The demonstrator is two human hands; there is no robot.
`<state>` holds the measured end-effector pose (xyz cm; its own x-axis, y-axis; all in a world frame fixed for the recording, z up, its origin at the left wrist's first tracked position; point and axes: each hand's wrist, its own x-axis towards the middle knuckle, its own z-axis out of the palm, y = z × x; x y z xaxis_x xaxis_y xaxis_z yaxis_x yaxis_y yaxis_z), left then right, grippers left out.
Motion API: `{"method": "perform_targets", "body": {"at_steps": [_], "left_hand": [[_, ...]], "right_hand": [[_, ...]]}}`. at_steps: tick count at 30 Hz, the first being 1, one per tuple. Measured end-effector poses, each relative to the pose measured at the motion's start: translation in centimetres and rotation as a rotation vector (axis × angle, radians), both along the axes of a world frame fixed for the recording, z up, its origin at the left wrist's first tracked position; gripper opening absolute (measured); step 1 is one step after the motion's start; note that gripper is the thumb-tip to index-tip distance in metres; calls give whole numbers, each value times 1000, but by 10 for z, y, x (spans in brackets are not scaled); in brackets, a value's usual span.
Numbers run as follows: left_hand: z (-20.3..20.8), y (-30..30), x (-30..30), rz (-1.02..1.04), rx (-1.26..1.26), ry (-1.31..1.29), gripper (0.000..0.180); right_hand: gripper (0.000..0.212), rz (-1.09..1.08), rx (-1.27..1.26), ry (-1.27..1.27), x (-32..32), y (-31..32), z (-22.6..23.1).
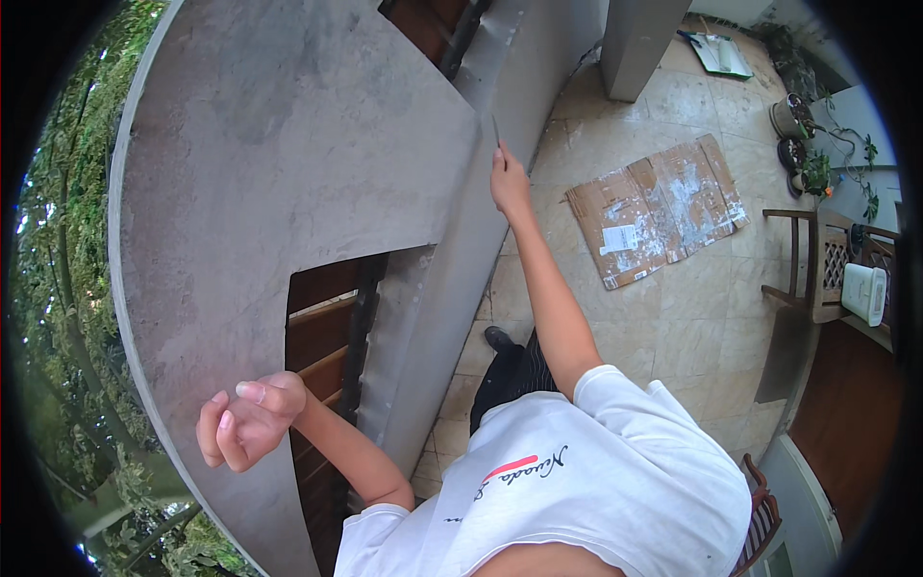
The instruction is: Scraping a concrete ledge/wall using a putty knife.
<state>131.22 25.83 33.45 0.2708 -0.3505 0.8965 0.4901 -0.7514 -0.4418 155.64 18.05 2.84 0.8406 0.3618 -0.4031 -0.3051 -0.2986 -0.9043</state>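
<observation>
My right hand [510,181] is closed around a thin grey blade-like tool [496,129], seen nearly edge-on, so its exact kind is unclear. The tool points away from me, at the inner face of the grey wall [481,183]; whether it touches the surface cannot be made out. Over the wall's broad top [221,202], near its outer edge, my left hand [250,420] is raised with palm up. Its fingers are loosely curled, apart, and nothing is in them.
Openings with brown slats [322,327] break the wall. On the tiled floor lies paint-spotted cardboard [663,207]; farther back are a white tray [719,56] and a pillar [642,48]. Potted plants [793,117] and a wooden chair [825,264] stand at right, foliage [67,288] at left.
</observation>
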Motion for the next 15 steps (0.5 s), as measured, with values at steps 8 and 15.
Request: {"method": "perform_targets", "body": {"at_steps": [8, 15], "left_hand": [[-1, -4, 11, -27, -29, -13, 31], [-4, -4, 3, -19, -57, -8, 30]], "right_hand": [[46, -74, 52, -159, 7, 25, 4], [46, 2, 138, -130, -38, -13, 5]]}}
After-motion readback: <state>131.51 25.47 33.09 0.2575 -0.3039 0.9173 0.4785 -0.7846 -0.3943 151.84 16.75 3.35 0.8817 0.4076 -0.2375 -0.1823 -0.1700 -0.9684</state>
